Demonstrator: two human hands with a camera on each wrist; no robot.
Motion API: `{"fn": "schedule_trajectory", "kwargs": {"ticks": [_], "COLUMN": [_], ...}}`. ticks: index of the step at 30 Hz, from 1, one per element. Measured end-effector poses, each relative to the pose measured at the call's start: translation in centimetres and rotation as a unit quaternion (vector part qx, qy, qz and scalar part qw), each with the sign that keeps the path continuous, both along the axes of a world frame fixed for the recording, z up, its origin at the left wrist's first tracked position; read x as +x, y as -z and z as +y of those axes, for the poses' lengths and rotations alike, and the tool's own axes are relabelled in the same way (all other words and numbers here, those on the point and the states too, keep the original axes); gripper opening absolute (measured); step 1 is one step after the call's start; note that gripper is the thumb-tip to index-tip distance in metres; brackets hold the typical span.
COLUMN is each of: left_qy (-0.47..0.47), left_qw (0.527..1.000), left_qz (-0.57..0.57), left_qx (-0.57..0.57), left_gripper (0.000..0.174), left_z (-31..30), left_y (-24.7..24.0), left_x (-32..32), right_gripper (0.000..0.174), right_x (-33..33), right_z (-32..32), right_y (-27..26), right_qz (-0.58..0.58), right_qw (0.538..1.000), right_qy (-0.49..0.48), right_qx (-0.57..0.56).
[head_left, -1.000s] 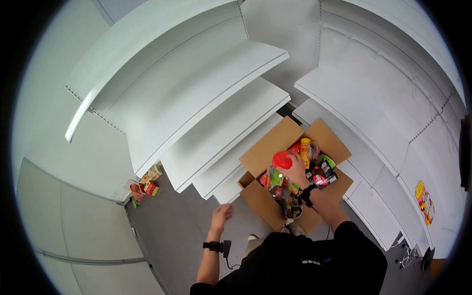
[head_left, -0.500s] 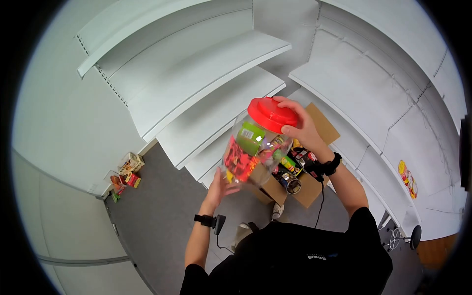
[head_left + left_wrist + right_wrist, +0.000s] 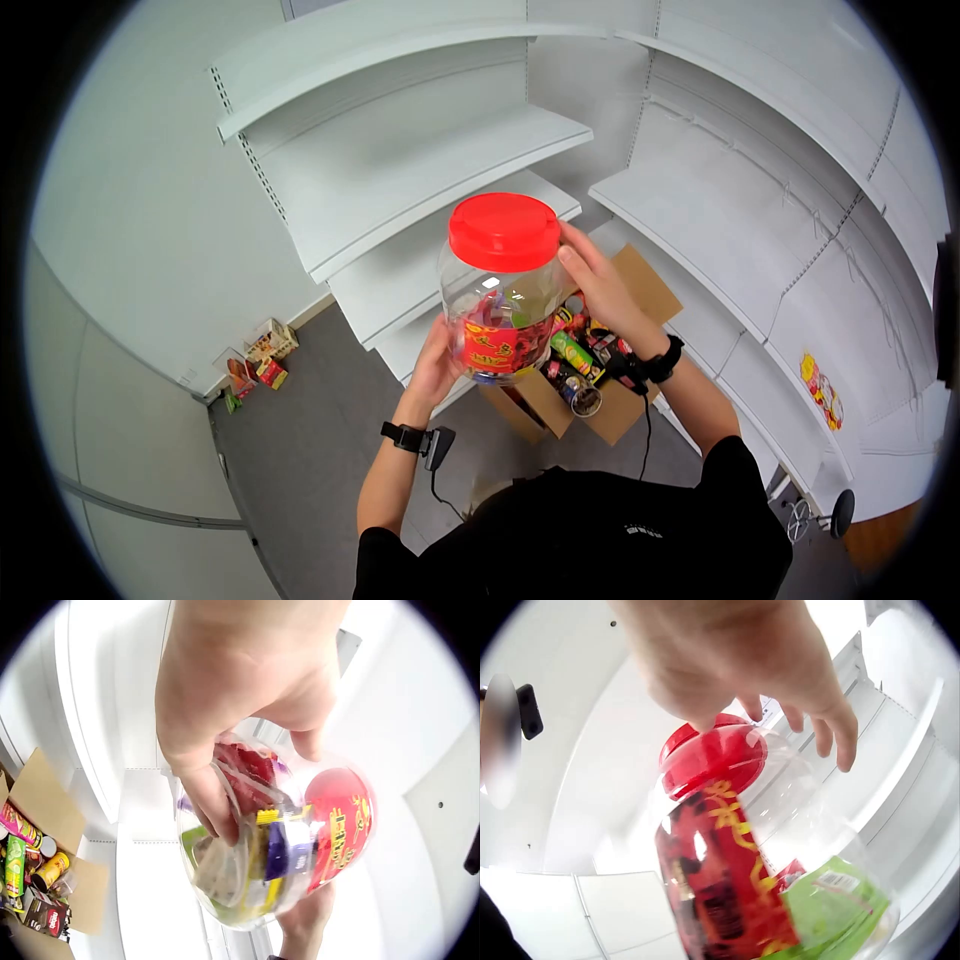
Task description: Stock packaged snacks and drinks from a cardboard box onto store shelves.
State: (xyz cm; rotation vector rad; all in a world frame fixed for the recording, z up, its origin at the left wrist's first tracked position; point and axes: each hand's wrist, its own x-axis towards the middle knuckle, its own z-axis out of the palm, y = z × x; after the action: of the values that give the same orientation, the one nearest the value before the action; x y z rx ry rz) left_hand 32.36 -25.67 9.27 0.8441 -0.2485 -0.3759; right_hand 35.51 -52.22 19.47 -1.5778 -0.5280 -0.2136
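Observation:
A clear plastic jar (image 3: 500, 300) with a red lid (image 3: 503, 232) and a red label stands nearly upright in the air between the two hands, small packets inside it. The left hand (image 3: 434, 368) grips its lower left side; in the left wrist view the fingers of the left hand (image 3: 247, 697) curl round the jar's base (image 3: 247, 862). At the upper right side, just below the lid, the right hand (image 3: 602, 285) holds the jar. In the right wrist view the right hand (image 3: 750, 667) has its thumb at the red lid (image 3: 712, 757), fingers spread over the far side.
Below the jar an open cardboard box (image 3: 650, 285) holds several packets, cans and bottles. White shelves (image 3: 430, 175) stand at the left and more shelves (image 3: 720, 235) at the right. Packaged items (image 3: 270, 342) lie on the floor by the left wall. A stool (image 3: 842, 512) is at the lower right.
The jar came up out of the box in the right hand, the left hand took its lower part, and it turned from tilted to nearly upright, label towards the person.

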Motion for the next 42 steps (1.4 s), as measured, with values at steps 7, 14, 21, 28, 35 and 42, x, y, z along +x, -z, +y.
{"fn": "schedule_trajectory", "kwargs": {"ticks": [7,14,21,28,35,42], "left_qy": [-0.088,-0.139,-0.193,-0.167,-0.199,-0.237], "left_qw": [0.996,0.990,0.966,0.957,0.946,0.933], "left_qz": [0.017,-0.007,-0.048,-0.092,-0.124,-0.142], "left_qx": [-0.015,0.000,0.163,0.216,0.225,0.231], "left_gripper": [0.057,0.040,0.044,0.048,0.045,0.039], "left_z": [-4.5,-7.2,-5.5,-0.8,9.7,16.8], "left_y": [-1.2,-2.9,-6.0,-10.2,-14.2,-16.6], "left_x": [-1.6,-2.7,-2.5,-2.4,0.3,1.1], "right_gripper": [0.053,0.126,0.127,0.119,0.109,0.104], "right_x": [-0.9,-0.9,0.3,1.6,5.1,8.6], "right_z": [-3.1,-2.3,-1.0,1.2,8.3,14.1], "right_y": [0.0,2.4,0.3,-2.2,-11.8,-24.9], "right_qz": [0.089,0.008,0.017,-0.027,-0.132,-0.258], "right_qw": [0.995,0.994,0.991,0.980,0.971,0.953], "right_qy": [0.014,-0.106,-0.097,-0.125,-0.115,-0.040], "right_qx": [0.047,0.031,0.088,0.153,0.160,0.154]}}
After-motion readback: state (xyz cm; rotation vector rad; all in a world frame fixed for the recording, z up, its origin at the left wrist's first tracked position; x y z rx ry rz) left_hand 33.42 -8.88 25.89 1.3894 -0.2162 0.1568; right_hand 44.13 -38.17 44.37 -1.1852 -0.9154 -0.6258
